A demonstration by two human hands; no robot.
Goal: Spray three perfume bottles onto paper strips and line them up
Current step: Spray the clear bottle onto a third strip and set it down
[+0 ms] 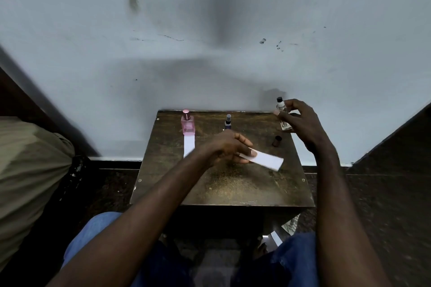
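Note:
A pink perfume bottle [188, 124] stands at the back left of the small wooden table [224, 189], with a white paper strip [189, 146] lying in front of it. A small dark bottle [228, 121] stands at the back middle. My right hand [300, 123] holds a clear bottle [283, 113] with a black spray top, lifted over the back right corner. Its brown cap [277, 141] stands on the table below. My left hand [231, 149] pinches a second white paper strip [263, 160] by one end, held above the table's middle.
The table stands against a pale scuffed wall [210, 30]. A tan cloth bundle [30, 170] lies at the left. Paper scraps [276, 239] lie on the dark floor under the table's right side. My knees in blue jeans [98, 235] are at the front.

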